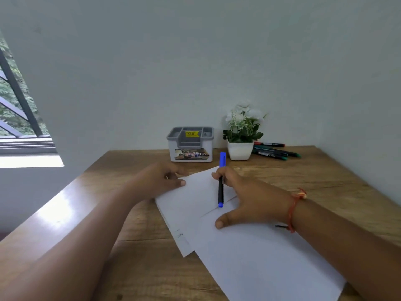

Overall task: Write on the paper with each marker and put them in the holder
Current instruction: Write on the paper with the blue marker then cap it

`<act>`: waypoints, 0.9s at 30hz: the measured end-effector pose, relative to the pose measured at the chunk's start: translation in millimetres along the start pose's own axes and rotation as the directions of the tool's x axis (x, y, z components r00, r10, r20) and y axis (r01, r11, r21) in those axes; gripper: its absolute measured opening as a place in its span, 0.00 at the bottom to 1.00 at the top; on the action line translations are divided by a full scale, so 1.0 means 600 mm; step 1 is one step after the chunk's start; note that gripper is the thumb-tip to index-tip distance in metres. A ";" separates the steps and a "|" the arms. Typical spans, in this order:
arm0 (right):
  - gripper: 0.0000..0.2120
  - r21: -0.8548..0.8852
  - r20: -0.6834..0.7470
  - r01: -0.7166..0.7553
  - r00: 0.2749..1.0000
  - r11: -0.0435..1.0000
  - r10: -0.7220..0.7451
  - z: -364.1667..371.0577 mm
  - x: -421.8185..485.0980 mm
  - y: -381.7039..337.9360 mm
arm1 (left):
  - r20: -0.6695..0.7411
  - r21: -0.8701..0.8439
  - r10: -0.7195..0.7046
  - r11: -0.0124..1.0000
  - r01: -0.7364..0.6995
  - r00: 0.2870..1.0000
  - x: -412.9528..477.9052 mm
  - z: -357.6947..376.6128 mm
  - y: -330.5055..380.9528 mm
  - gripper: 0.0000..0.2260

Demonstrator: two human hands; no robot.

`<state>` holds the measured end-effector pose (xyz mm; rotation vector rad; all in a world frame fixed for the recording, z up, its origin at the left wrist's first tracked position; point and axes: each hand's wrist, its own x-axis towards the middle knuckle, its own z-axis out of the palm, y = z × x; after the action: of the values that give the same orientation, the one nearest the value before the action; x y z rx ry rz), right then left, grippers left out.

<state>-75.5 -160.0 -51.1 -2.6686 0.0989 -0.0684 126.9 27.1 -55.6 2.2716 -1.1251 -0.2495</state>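
Observation:
A blue-capped black marker lies along the white paper, cap pointing away from me. My right hand holds the marker between its fingers near the cap end, with the thumb spread onto the paper. My left hand rests on the far left corner of the paper sheets, fingers loosely bent. The grey and white holder stands at the back of the wooden desk. Several more markers lie at the back right.
A white pot with white flowers stands between the holder and the loose markers. The wall runs behind and to the right of the desk. A window is at the far left.

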 end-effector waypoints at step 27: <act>0.34 0.484 -0.281 0.081 0.957 0.871 0.067 0.004 0.009 0.061 | 0.073 -0.221 -0.012 0.975 0.028 0.997 -0.017 0.026 0.049 0.14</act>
<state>-71.8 -192.1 -69.9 -2.1286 0.1436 -0.4311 94.6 14.5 -51.8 2.0911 -1.0537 -0.4453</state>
